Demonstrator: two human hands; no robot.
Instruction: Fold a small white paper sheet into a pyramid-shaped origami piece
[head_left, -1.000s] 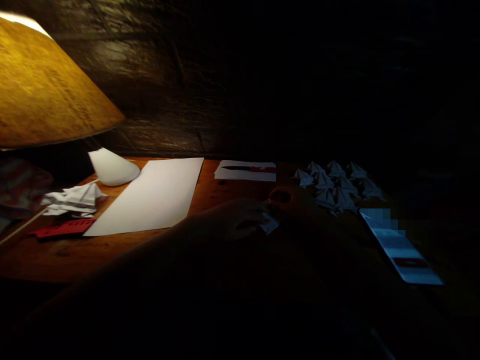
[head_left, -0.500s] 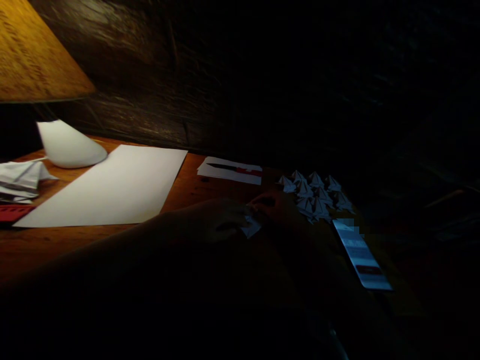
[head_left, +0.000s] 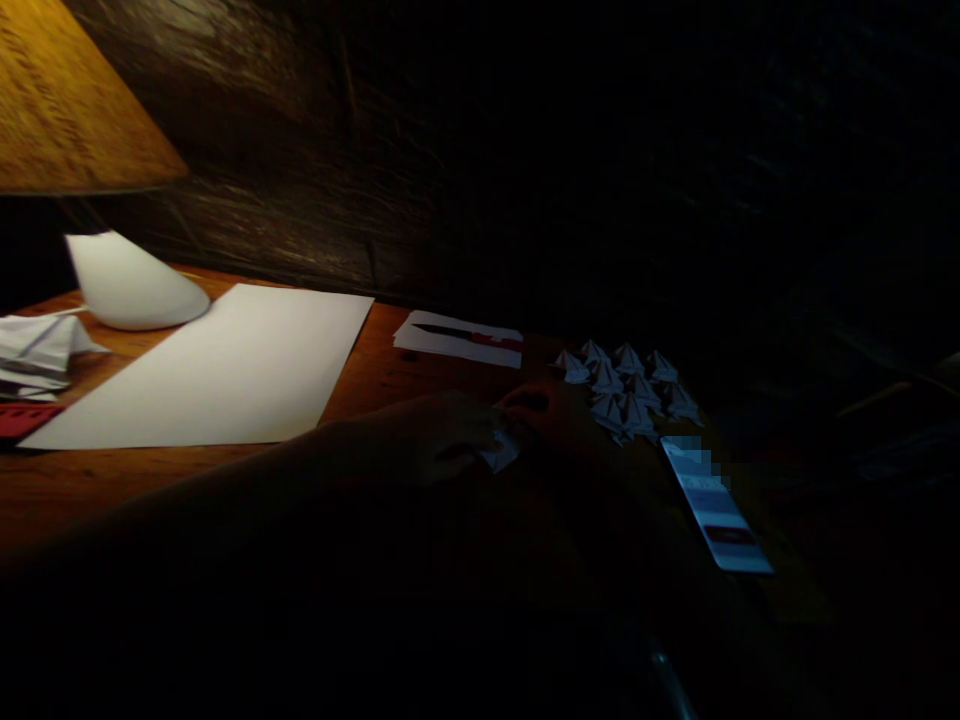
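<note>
The scene is very dark. My left hand (head_left: 435, 440) and my right hand (head_left: 551, 415) meet over the wooden table (head_left: 375, 375), both pinched on a small white folded paper piece (head_left: 501, 452) between them. Just right of my right hand lies a cluster of several small folded paper pieces (head_left: 628, 390). A large blank white sheet (head_left: 217, 370) lies to the left of my left arm.
A lit phone (head_left: 712, 505) lies at the right. Behind the hands, a knife with a red handle rests on a small white paper (head_left: 457, 340). At far left stand a white lamp base (head_left: 127, 285) under an amber shade (head_left: 67, 110), crumpled paper (head_left: 37, 350) and a red card (head_left: 22, 418).
The view has swung to the right, so things on the table sit further left in the picture. Both hands stay on the small paper piece.
</note>
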